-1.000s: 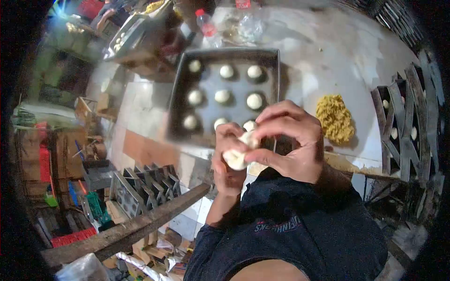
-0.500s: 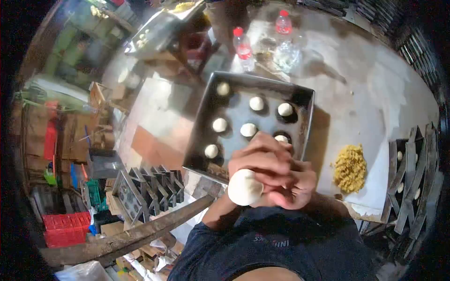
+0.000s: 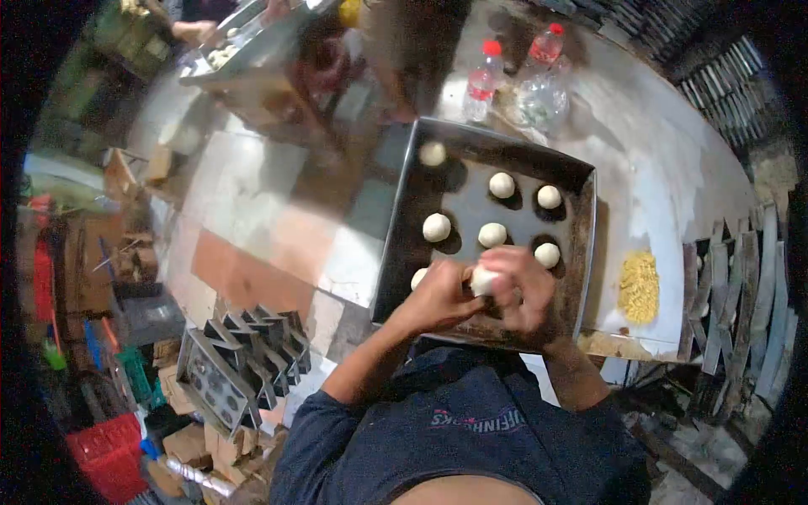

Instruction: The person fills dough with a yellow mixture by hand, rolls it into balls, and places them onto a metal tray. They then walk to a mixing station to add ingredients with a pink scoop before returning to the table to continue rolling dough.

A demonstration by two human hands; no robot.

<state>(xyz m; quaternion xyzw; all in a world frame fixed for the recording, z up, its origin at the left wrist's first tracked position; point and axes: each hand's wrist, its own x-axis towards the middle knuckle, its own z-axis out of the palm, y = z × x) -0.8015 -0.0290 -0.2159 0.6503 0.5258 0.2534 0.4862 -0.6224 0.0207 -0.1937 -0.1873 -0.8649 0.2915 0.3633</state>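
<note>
Two grips, left hand and right hand, clasp the dough ball between them.

On the surface, a tray with dough balls inside; right of it, a crumb pile; behind, two bottles.

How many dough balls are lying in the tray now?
7 dough balls: three in the far row, three in the middle row, one half-hidden by the left hand; the hands may hide more.
</note>
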